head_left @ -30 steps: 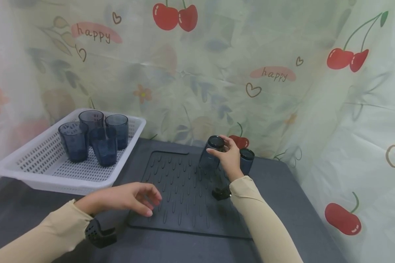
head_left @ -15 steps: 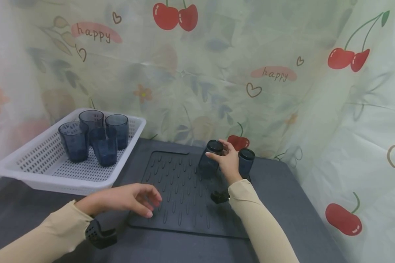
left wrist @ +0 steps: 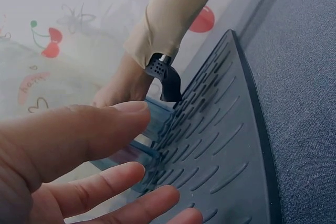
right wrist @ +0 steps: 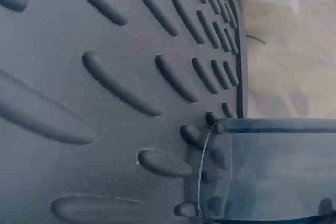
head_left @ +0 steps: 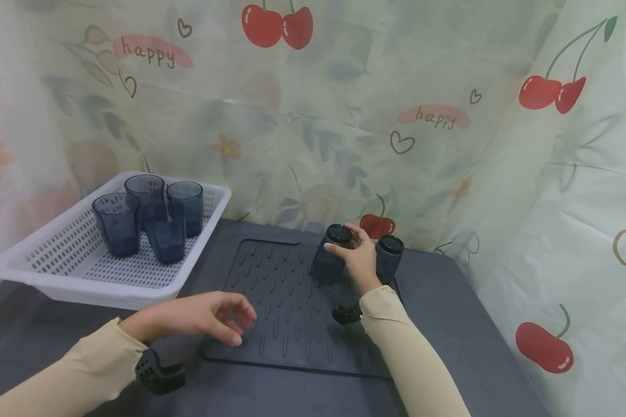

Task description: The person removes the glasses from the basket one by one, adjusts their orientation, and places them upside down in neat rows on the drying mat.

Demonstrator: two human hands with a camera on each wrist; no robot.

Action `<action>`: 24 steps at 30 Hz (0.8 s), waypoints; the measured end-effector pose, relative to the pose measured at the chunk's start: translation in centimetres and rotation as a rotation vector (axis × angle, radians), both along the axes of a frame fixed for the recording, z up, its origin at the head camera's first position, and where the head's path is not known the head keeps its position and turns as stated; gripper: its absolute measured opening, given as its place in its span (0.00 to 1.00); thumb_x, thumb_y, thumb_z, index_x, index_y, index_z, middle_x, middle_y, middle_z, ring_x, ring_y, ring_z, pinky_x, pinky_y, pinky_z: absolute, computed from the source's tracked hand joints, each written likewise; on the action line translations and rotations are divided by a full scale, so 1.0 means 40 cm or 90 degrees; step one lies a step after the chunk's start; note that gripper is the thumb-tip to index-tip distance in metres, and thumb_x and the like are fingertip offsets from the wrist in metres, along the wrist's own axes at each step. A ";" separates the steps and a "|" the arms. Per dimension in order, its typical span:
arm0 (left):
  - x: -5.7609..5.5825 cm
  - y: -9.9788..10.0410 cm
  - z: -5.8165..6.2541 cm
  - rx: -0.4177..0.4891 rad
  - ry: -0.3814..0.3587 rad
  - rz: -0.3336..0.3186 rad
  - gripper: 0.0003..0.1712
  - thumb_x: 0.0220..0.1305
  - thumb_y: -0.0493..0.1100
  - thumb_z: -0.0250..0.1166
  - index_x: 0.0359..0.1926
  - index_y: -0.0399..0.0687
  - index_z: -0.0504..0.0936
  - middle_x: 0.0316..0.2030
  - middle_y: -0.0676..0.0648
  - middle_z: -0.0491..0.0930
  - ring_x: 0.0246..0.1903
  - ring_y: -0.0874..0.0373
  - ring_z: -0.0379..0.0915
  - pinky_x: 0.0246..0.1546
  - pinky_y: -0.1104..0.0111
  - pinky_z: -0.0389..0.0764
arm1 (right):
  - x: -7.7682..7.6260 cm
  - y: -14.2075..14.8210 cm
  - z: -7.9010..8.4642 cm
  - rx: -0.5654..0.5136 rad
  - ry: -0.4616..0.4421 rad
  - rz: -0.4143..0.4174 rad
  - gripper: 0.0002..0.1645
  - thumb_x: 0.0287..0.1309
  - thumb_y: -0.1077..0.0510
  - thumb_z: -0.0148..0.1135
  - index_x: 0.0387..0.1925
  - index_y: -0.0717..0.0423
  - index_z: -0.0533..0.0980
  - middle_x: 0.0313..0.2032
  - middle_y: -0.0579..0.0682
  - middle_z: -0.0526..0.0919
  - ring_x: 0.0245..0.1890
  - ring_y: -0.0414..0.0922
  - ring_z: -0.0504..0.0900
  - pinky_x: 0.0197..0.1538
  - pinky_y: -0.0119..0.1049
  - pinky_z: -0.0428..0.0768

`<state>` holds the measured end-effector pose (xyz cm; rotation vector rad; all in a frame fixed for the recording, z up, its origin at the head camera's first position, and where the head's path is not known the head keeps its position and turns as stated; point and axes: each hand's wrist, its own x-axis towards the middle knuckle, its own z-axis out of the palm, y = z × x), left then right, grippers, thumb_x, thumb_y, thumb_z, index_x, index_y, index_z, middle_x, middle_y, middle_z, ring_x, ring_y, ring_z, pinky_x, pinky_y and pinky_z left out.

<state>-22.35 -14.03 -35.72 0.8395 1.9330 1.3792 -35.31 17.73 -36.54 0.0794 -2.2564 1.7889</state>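
Note:
My right hand (head_left: 361, 259) grips a dark blue drinking glass (head_left: 327, 262) turned upside down, thumb at the near side and fingers behind it near the base. In the right wrist view the rim of this glass (right wrist: 278, 171) meets the ribbed surface of the grey drying mat (right wrist: 126, 145). Just right of that hand a second upside-down glass (head_left: 389, 263) stands at the mat's back right. My left hand (head_left: 203, 315) hovers over the left edge of the mat (head_left: 292, 330), fingers loosely bent and holding nothing; the left wrist view shows its thumb and fingers apart.
A white perforated plastic basket (head_left: 83, 292) stands on the dark tabletop (head_left: 292, 394) to the left. Several upright blue glasses (head_left: 117, 226) are in it. Behind the table hangs a printed curtain (head_left: 302, 145) with cherries and lettering.
My right hand has lowered the upside-down glass slightly and brought it a little left and nearer, onto the mat. The left hand has hardly moved.

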 end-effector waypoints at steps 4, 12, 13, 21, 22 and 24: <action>0.002 0.000 0.001 -0.002 0.000 0.003 0.28 0.61 0.38 0.66 0.57 0.26 0.68 0.54 0.32 0.71 0.53 0.36 0.73 0.48 0.62 0.80 | 0.001 -0.002 -0.001 0.000 0.002 0.001 0.43 0.45 0.59 0.77 0.64 0.51 0.69 0.58 0.52 0.76 0.61 0.48 0.75 0.61 0.47 0.75; 0.000 0.002 -0.001 -0.001 0.006 -0.001 0.29 0.61 0.39 0.66 0.57 0.25 0.68 0.54 0.32 0.72 0.53 0.35 0.73 0.48 0.62 0.81 | 0.003 -0.004 0.001 0.001 -0.006 0.006 0.41 0.45 0.59 0.77 0.63 0.48 0.70 0.58 0.52 0.76 0.60 0.48 0.76 0.60 0.47 0.75; 0.000 0.002 -0.001 -0.001 0.004 -0.003 0.29 0.61 0.39 0.66 0.57 0.25 0.68 0.54 0.32 0.72 0.54 0.35 0.73 0.48 0.62 0.81 | 0.003 -0.004 0.001 0.002 -0.007 0.006 0.41 0.45 0.59 0.77 0.63 0.47 0.70 0.58 0.52 0.76 0.60 0.48 0.76 0.60 0.47 0.76; 0.002 0.003 0.001 -0.006 -0.002 -0.001 0.29 0.61 0.39 0.66 0.57 0.26 0.68 0.54 0.32 0.72 0.54 0.36 0.73 0.49 0.61 0.80 | 0.002 -0.003 -0.002 0.004 -0.015 0.011 0.40 0.46 0.58 0.77 0.62 0.47 0.71 0.58 0.52 0.77 0.60 0.48 0.76 0.60 0.47 0.75; 0.002 0.003 0.001 -0.007 -0.003 -0.001 0.29 0.61 0.39 0.66 0.57 0.26 0.68 0.54 0.32 0.72 0.54 0.36 0.73 0.49 0.61 0.80 | 0.001 -0.003 -0.002 0.005 -0.015 0.012 0.40 0.46 0.58 0.77 0.63 0.47 0.70 0.58 0.52 0.77 0.60 0.48 0.76 0.61 0.47 0.75; 0.002 0.003 0.001 -0.008 -0.004 0.000 0.28 0.61 0.39 0.66 0.57 0.27 0.68 0.54 0.33 0.72 0.53 0.36 0.74 0.49 0.61 0.80 | 0.000 -0.002 -0.002 0.006 -0.015 0.014 0.40 0.46 0.58 0.76 0.63 0.47 0.70 0.58 0.51 0.77 0.60 0.48 0.76 0.61 0.47 0.75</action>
